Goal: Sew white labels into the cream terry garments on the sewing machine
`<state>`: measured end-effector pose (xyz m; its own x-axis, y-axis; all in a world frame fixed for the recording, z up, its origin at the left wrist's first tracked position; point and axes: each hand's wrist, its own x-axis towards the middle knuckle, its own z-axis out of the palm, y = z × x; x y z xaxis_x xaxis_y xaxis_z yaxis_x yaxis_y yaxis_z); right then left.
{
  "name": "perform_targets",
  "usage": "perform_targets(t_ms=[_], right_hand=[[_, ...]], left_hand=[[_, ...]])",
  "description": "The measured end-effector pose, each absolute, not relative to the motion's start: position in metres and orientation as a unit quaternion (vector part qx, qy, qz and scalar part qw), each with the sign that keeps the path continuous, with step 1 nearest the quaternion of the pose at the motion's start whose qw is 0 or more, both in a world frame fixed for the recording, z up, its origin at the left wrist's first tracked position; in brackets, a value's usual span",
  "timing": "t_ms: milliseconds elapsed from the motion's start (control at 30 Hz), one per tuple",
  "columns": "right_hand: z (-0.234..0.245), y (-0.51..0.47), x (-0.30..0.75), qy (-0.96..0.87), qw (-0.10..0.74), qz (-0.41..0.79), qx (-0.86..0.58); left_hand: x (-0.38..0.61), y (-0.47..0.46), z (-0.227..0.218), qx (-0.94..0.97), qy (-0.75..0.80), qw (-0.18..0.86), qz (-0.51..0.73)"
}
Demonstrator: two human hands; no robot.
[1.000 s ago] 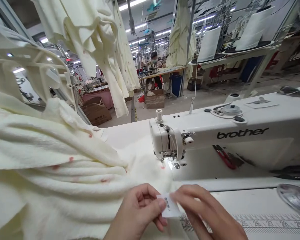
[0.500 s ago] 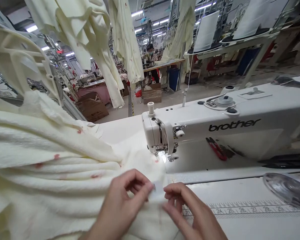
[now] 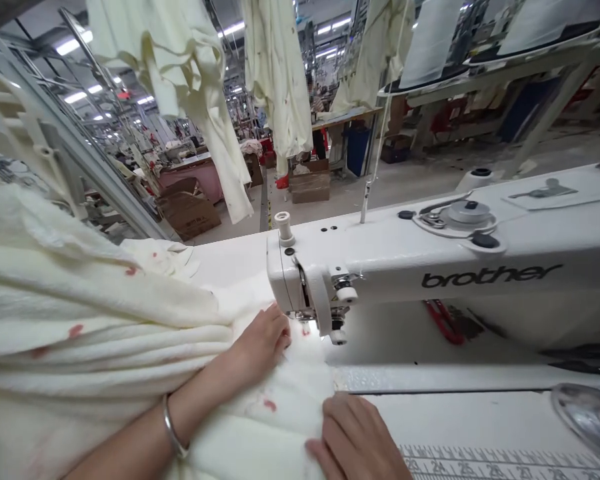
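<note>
A white Brother sewing machine (image 3: 430,267) stands across the table, its needle area lit at the left end. Cream fabric with small red marks (image 3: 105,333) lies piled on the left and runs under the needle. My left hand (image 3: 263,340) rests on the fabric just left of the needle, fingers curled and pressing the cloth; a bracelet circles the wrist. My right hand (image 3: 355,437) lies on the fabric's edge near the front of the table, fingers bent down onto the cloth. The small white label is out of sight.
A printed ruler strip (image 3: 505,463) runs along the table's front right. A shiny metal part (image 3: 590,413) sits at the right edge. Cream garments (image 3: 190,80) hang overhead. Cardboard boxes (image 3: 190,213) and other work tables stand on the floor beyond.
Both hands held a small white label near the front edge; now the left hand has moved forward to the needle and the right presses the fabric. The label no longer shows.
</note>
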<state>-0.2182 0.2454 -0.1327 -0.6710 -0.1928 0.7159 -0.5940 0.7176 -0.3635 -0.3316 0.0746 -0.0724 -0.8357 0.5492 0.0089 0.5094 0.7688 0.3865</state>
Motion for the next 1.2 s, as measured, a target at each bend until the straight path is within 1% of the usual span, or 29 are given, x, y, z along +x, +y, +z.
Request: perform_targets(t_ms=[100,200,300,367,467,600,1200], right_hand=[[-0.126,0.239,-0.226,-0.897,0.271,0.292,0.191],[-0.133,0.243,-0.223,-0.914,0.274,0.252,0.159],[-0.14,0.248,-0.216,-0.928,0.299,0.174,0.14],[-0.142,0.248,-0.214,-0.931,0.307,0.144,0.133],[-0.141,0.247,-0.213,-0.938,0.288,0.14,0.132],[-0.139,0.248,-0.215,-0.937,0.281,0.147,0.143],[-0.138,0.249,-0.216,-0.935,0.28,0.162,0.144]], left_hand=[[-0.329,0.074,-0.063,0.272,0.937,0.05,0.213],[-0.319,0.084,-0.047,0.21,0.942,0.045,0.258],[-0.311,0.096,-0.041,0.104,0.921,0.125,0.354],[-0.308,0.102,-0.046,0.06,0.899,0.183,0.393],[-0.308,0.107,-0.059,0.032,0.892,0.203,0.402],[-0.309,0.109,-0.069,0.014,0.897,0.199,0.394],[-0.306,0.11,-0.077,0.028,0.916,0.162,0.366]])
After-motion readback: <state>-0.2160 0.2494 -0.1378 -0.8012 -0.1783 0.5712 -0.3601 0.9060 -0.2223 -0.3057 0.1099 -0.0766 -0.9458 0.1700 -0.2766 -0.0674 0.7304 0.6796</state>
